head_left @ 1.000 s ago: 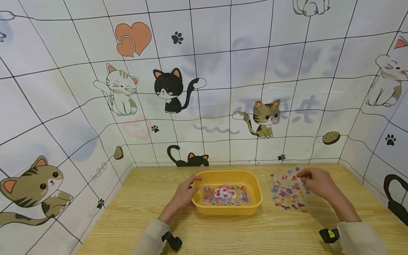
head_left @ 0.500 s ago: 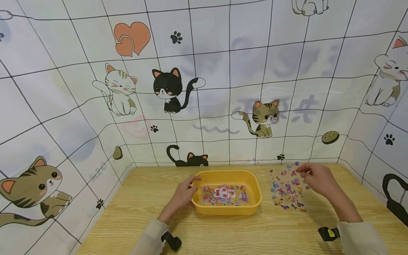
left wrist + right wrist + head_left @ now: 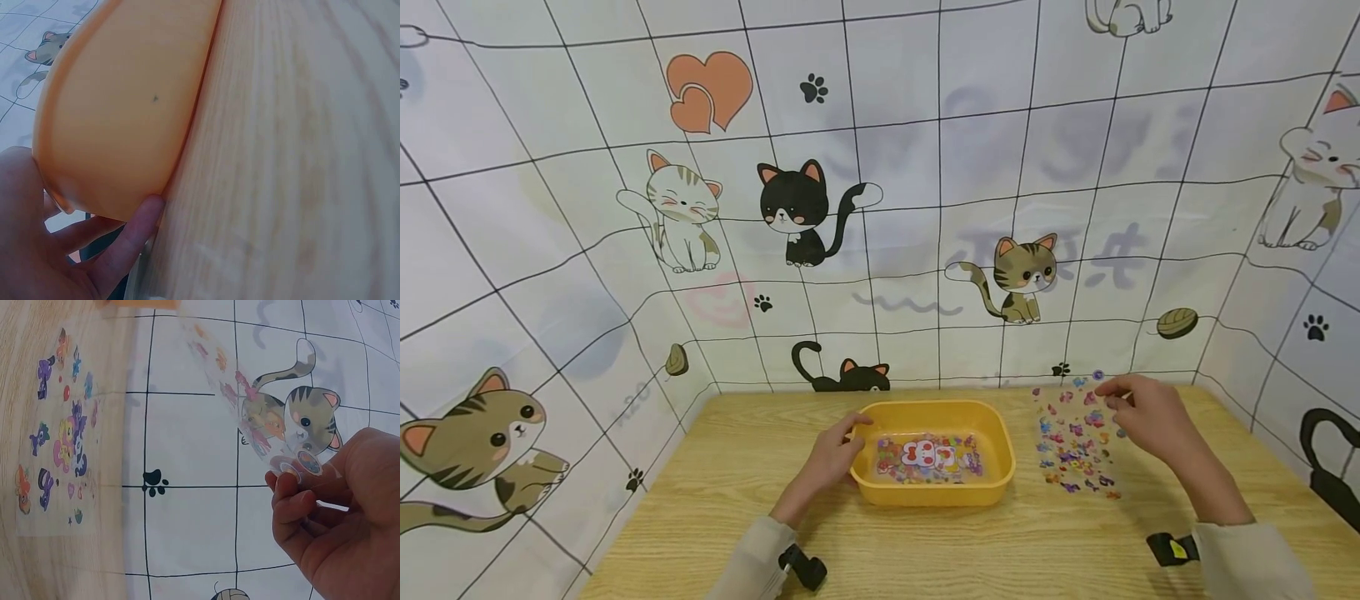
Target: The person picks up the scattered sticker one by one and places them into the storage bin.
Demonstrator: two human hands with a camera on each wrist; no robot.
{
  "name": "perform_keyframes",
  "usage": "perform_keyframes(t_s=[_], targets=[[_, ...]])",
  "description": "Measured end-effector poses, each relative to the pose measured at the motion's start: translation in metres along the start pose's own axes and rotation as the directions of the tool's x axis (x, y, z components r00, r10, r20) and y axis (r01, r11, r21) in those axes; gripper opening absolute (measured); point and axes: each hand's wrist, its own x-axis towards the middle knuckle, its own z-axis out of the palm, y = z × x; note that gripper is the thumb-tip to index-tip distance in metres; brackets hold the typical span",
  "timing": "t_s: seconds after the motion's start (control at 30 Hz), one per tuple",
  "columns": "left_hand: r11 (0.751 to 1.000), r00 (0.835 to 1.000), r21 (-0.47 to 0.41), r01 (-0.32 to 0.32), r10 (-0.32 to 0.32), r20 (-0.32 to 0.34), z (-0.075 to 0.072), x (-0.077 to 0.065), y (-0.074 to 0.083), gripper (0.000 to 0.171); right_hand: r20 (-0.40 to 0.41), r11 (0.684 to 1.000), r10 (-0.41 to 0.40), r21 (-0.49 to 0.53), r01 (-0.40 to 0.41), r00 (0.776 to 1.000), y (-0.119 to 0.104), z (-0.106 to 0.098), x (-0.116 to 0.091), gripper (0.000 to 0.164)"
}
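Observation:
My left hand [image 3: 833,454] holds the left end of a yellow plastic tray [image 3: 932,495]; in the left wrist view its fingers [image 3: 139,230] lie against the outer wall. Inside the tray lies a colourful sticker sheet [image 3: 928,455] with a white rabbit-like figure. With thumb and fingertips, my right hand [image 3: 1150,421] pinches the corner of a clear sticker sheet [image 3: 253,428], which stands lifted and tilted off the table. Below it, a second clear sticker sheet [image 3: 62,440] with pony-like figures lies flat on the wood.
The wooden table [image 3: 722,533] meets a cat-patterned cloth wall [image 3: 917,250] at the back and sides. A black strap-like thing [image 3: 1333,475] shows at the far right. Each wrist wears a black camera mount [image 3: 1172,550].
My right hand has risen slightly, lifting the pinched clear sticker sheet further from the sheet beneath. The left hand and the tray stay in place.

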Motion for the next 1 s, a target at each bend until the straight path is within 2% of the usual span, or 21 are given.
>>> perform_keyframes(t_s=[0.27, 0.5, 1.0], targets=[[1.0, 1.0, -0.005, -0.015, 0.015, 0.002, 0.001, 0.0, 0.001, 0.034, -0.02, 1.0, 0.005, -0.001, -0.005, 1.0, -0.007, -0.002, 0.0, 0.025], [1.0, 1.0, -0.03, 0.008, -0.008, 0.006, 0.0, 0.001, 0.002, 0.033, -0.019, 1.0, 0.013, 0.017, -0.013, 1.0, -0.016, -0.003, 0.002, 0.025], [1.0, 1.0, 0.0, -0.013, 0.013, -0.003, 0.0, 0.001, -0.001, 0.033, -0.053, 1.0, -0.026, 0.015, 0.026, 0.998, -0.032, 0.002, 0.009, 0.024]])
